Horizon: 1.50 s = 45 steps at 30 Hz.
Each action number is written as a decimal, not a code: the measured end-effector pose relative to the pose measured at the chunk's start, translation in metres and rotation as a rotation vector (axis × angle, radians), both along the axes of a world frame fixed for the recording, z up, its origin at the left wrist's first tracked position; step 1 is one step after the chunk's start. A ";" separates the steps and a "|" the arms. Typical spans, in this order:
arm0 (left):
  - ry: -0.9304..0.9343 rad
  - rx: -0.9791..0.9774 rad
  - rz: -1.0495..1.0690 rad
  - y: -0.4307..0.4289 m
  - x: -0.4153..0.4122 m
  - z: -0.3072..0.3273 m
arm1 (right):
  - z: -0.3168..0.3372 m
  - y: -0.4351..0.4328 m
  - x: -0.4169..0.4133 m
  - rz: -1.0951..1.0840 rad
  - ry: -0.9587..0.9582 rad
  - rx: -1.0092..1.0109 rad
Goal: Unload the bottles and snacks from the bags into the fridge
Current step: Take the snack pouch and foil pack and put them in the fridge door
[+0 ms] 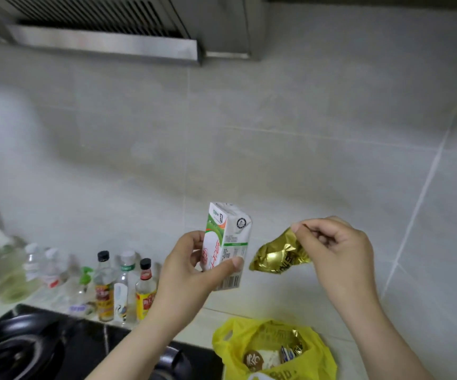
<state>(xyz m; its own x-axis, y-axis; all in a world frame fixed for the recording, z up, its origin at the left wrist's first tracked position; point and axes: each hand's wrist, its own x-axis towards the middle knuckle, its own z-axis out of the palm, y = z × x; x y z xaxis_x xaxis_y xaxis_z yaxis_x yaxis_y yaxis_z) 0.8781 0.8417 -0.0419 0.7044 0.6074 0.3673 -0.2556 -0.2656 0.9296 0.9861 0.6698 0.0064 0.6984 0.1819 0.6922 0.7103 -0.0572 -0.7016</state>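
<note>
Left hand grips white-green drink carton upright, thumb across front. Right hand pinches crumpled gold snack packet by corner, in air just right of carton. Open yellow bag sits on pale bench below, snacks inside. Black gas hob at left; condiment bottles line grey tiled wall; steel range hood overhead

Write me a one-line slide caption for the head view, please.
Left hand holds a drink carton, right hand pinches a gold snack packet, above the open yellow bag.
</note>
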 end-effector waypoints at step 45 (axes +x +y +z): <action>0.003 0.208 1.498 -0.096 -0.553 0.074 | 0.065 0.188 -0.500 1.584 -0.144 0.159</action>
